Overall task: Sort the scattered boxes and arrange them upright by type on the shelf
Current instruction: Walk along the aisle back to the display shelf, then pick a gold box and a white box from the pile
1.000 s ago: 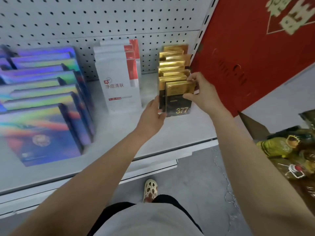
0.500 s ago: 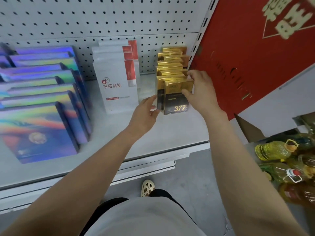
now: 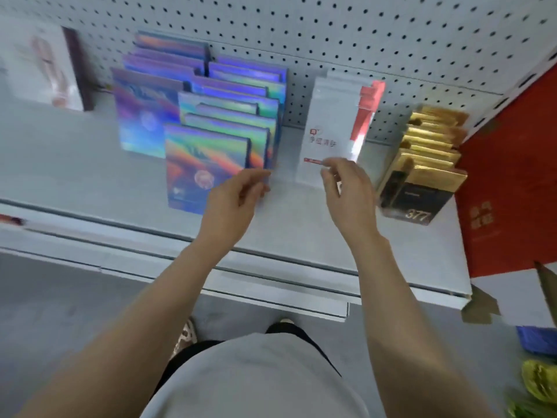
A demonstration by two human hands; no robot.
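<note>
Shelf (image 3: pixel 90 188), white metal with a pegboard back (image 3: pixel 331 31); I list what I see from left to right.

Item 1: pale box with a dark spine (image 3: pixel 51 67), far left against the back, upright, blurred; I cannot read its print.

Item 2: iridescent boxes (image 3: pixel 199 122), upright, in 2 rows running front to back; the left row stands further back, the right row comes nearer the shelf edge; the front box of the right row (image 3: pixel 202 167) faces me, a round emblem on it.

Item 3: my left hand (image 3: pixel 235 200), just beside the lower right corner of that front box; fingers loosely curled, thumb and forefinger near each other; I see nothing held in it; whether the fingertips touch the box edge I cannot tell, the frame is smeared.

Item 4: white boxes with red sides (image 3: pixel 334 128), upright in 1 row front to back, between the iridescent rows and the gold row; red logo and grey characters on the front face.

Item 5: my right hand (image 3: pixel 349 194), in front of the lower part of the front white box; fingers bent and relaxed, gripping nothing that I can make out.

Item 6: gold and black boxes (image 3: pixel 422 173), upright in 1 row at the right end of the shelf; "377" on the front box; both hands apart from them.

Item 7: red panel (image 3: pixel 512 176), just beside the gold row, right of the shelf.
</note>
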